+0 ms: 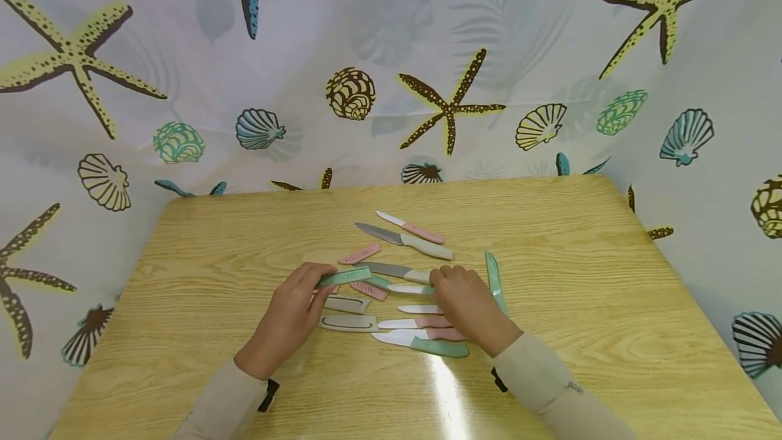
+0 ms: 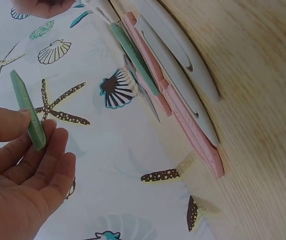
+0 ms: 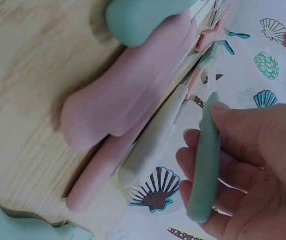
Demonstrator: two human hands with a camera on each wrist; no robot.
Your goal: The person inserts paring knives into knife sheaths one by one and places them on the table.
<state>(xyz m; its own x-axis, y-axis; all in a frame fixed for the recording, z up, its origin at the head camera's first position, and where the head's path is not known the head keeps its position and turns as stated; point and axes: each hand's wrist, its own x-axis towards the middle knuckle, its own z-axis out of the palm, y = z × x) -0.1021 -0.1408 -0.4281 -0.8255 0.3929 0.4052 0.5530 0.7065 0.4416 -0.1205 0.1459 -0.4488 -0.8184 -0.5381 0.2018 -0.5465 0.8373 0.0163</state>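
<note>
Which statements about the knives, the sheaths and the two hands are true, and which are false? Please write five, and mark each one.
1. The left hand holds a green sheath. True.
2. The right hand holds a green-handled knife. True.
3. The held green sheath covers the blade of the green-handled knife. False: its white blade shows, apart from that sheath.
4. Only one knife has a pink handle. False: several pink handles show.
5. Two pale sheaths lie on the wooden table. True.
</note>
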